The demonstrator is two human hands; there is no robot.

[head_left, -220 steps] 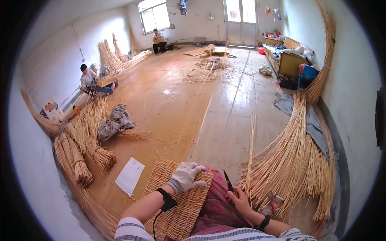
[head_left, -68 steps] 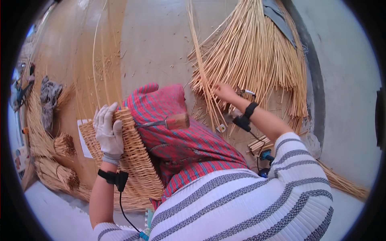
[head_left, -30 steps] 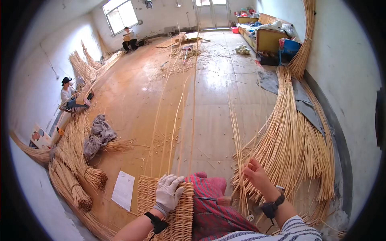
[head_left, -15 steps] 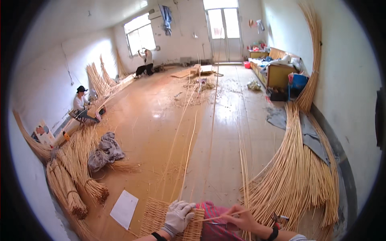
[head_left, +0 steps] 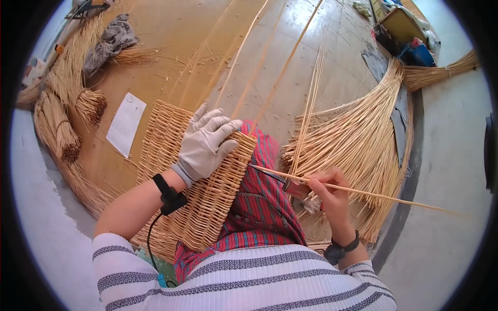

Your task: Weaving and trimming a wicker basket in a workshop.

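Note:
My left hand [head_left: 205, 145], in a pale glove, grips the top edge of a tan woven wicker panel [head_left: 202, 220] resting on the red-and-blue striped cloth [head_left: 264, 217] over my lap. My bare right hand [head_left: 332, 194] is closed around a long pale rod [head_left: 386, 198], which slants from the panel's right edge out to the right. Just under the rod, near my right hand, a dark metal tool with a wooden handle [head_left: 295, 187] lies on the cloth; part of it is hidden.
Loose rods [head_left: 358, 135] fan across the floor at right, a tied bundle [head_left: 441, 75] behind them. Bundles [head_left: 57, 129] and a grey cloth [head_left: 106, 46] lie at left, near a white sheet [head_left: 126, 124]. Thin rods stretch forward beyond the panel. A cabinet [head_left: 399, 31] stands at far right.
The dark blade held earlier left my right hand. That hand later took a rod and brought it across to the panel's right edge. The camera has tilted down from the room onto my lap.

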